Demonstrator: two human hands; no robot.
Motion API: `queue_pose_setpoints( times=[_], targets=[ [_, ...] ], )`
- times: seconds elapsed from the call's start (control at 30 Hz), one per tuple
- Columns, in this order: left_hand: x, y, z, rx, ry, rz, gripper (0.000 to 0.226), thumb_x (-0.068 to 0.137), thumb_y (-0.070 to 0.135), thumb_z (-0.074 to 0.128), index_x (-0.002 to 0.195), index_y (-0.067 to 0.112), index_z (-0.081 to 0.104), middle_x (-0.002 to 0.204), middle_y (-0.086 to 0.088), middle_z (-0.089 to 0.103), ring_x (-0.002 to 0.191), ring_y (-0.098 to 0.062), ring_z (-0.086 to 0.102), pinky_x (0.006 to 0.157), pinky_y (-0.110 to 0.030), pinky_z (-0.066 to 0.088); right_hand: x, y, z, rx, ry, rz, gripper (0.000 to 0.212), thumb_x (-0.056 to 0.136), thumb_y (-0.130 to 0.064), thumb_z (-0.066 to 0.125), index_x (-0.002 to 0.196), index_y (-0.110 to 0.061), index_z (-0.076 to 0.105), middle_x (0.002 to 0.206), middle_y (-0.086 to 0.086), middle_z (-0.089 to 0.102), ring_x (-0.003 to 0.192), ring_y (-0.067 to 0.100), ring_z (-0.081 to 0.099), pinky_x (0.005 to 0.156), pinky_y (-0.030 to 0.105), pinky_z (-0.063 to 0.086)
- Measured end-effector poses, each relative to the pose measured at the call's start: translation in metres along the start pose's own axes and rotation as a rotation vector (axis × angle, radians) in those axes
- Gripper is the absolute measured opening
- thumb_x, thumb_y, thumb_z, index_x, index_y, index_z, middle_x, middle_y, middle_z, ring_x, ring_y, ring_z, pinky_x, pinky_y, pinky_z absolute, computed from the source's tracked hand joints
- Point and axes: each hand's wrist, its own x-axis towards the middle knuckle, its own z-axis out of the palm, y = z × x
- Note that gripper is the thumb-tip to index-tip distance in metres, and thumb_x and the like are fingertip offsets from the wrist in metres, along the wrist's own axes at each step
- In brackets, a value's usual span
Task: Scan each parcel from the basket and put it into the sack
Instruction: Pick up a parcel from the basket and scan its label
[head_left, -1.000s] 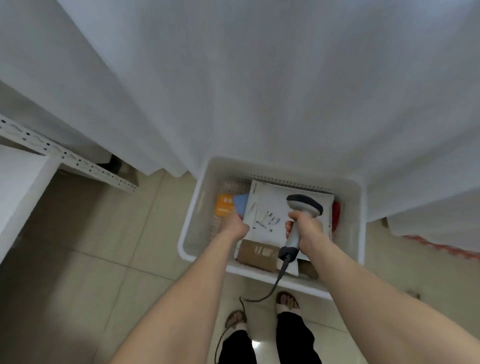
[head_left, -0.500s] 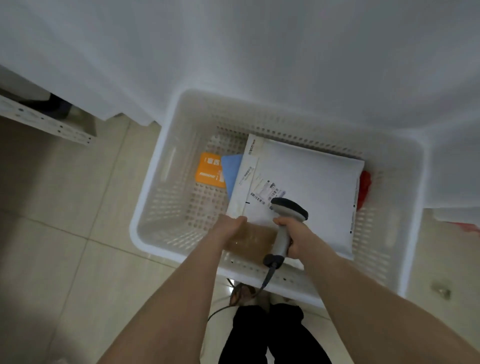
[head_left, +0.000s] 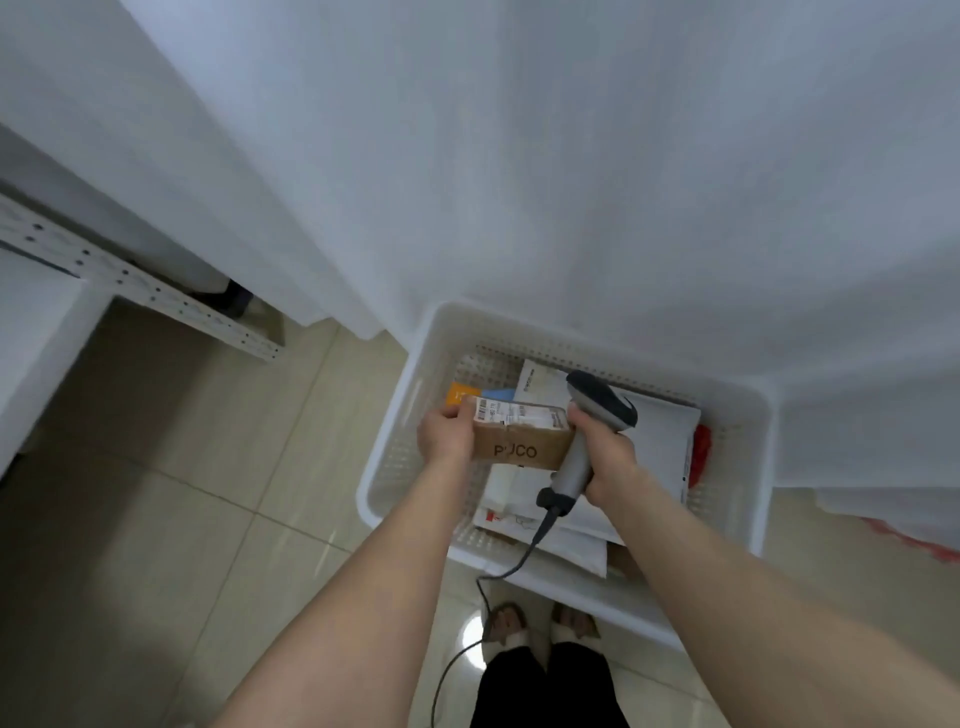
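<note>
My left hand grips the left end of a small brown cardboard box with a white shipping label on top, held above the white perforated basket. My right hand grips the handle of a grey corded barcode scanner, its head right beside the box's right end. Inside the basket lie a large white mailer, an orange parcel, a blue one and a red one. A big white sack hangs over the far side of the basket.
A white metal shelf frame stands at the left. The floor is beige tile. The scanner cable trails down past my feet. More white fabric with red edging lies at the right.
My left hand has lifted the brown box out of the basket, label up. The scanner in my right hand now sits against the box's right end. The view has tilted up.
</note>
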Motion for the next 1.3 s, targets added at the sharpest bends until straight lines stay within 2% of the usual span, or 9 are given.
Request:
queue_pose_setpoints(
  times=[0.17,0.3,0.43,0.57,0.73,0.9,1.03,1.13,1.3],
  targets=[
    [-0.066,0.067,-0.047,-0.044,0.009,0.139,0.036,0.083,0.011,0.067,0.117,0.012,0.054,0.122,-0.012,0.056,0.103,-0.025,0.057,0.089,-0.031,0.044,-0.087,-0.043,0.017,-0.014,0.01,-0.092,0.032,0.078,-0.024,0.08,0.1,-0.011,0.061,0.108,0.01,0.069,0.097,0.028,0.066,0.094,0.048,0.053],
    [-0.116,0.107,-0.085,-0.16,-0.033,0.197,0.055,0.085,0.006,0.061,0.137,0.012,0.046,0.131,-0.009,0.048,0.107,-0.022,0.055,0.089,-0.026,0.041,-0.146,-0.074,0.021,0.035,-0.017,-0.135,0.053,0.074,-0.017,0.083,0.121,-0.007,0.058,0.11,0.01,0.07,0.1,0.028,0.067,0.097,0.047,0.051],
    [-0.167,0.133,-0.121,-0.275,-0.153,0.198,0.052,0.085,0.003,0.053,0.134,0.02,0.049,0.117,-0.005,0.064,0.093,-0.019,0.061,0.081,-0.035,0.051,-0.197,-0.096,0.019,-0.003,-0.096,-0.168,0.063,0.069,-0.015,0.085,0.125,-0.006,0.057,0.112,0.013,0.069,0.103,0.032,0.065,0.096,0.05,0.051],
    [-0.223,0.152,-0.155,-0.283,-0.248,0.168,0.044,0.092,0.011,0.053,0.126,0.04,0.046,0.096,0.002,0.066,0.087,-0.018,0.062,0.086,-0.048,0.053,-0.249,-0.107,0.014,-0.038,-0.189,-0.216,0.049,0.072,-0.007,0.079,0.117,-0.006,0.061,0.108,0.014,0.071,0.098,0.032,0.068,0.092,0.051,0.054],
    [-0.276,0.185,-0.193,-0.238,-0.108,0.329,0.046,0.085,0.004,0.053,0.126,0.026,0.056,0.095,-0.003,0.065,0.077,-0.016,0.059,0.068,-0.031,0.053,-0.314,-0.123,0.004,-0.058,-0.27,-0.378,0.051,0.076,-0.014,0.079,0.122,-0.008,0.059,0.117,0.013,0.065,0.113,0.035,0.059,0.101,0.052,0.046],
    [-0.332,0.214,-0.217,-0.191,-0.1,0.434,0.032,0.085,0.007,0.053,0.114,0.018,0.059,0.084,-0.005,0.062,0.073,-0.019,0.057,0.073,-0.034,0.053,-0.379,-0.141,-0.011,-0.068,-0.551,-0.35,0.02,0.084,-0.013,0.072,0.101,-0.011,0.061,0.094,0.013,0.062,0.086,0.032,0.061,0.08,0.046,0.05],
    [-0.355,0.225,-0.222,-0.321,-0.066,0.525,0.05,0.087,0.011,0.063,0.133,0.007,0.043,0.108,-0.013,0.065,0.091,-0.025,0.065,0.085,-0.04,0.055,-0.413,-0.139,-0.015,-0.155,-0.699,-0.345,0.024,0.084,-0.005,0.07,0.106,-0.009,0.061,0.088,0.014,0.073,0.082,0.03,0.068,0.077,0.044,0.056],
    [-0.372,0.223,-0.222,-0.333,-0.17,0.452,0.041,0.089,0.02,0.064,0.125,0.003,0.053,0.111,-0.016,0.068,0.096,-0.031,0.067,0.089,-0.046,0.054,-0.432,-0.135,-0.008,-0.111,-0.677,-0.399,0.027,0.081,0.003,0.069,0.105,-0.007,0.059,0.088,0.016,0.072,0.075,0.028,0.067,0.063,0.036,0.052],
    [-0.386,0.205,-0.243,-0.128,-0.286,0.34,0.03,0.09,0.017,0.061,0.119,0.011,0.056,0.108,-0.013,0.067,0.096,-0.027,0.064,0.077,-0.046,0.057,-0.449,-0.139,-0.001,-0.127,-0.601,-0.497,0.017,0.083,0.004,0.065,0.095,-0.007,0.06,0.097,0.019,0.069,0.085,0.033,0.064,0.07,0.04,0.053]
  ],
)
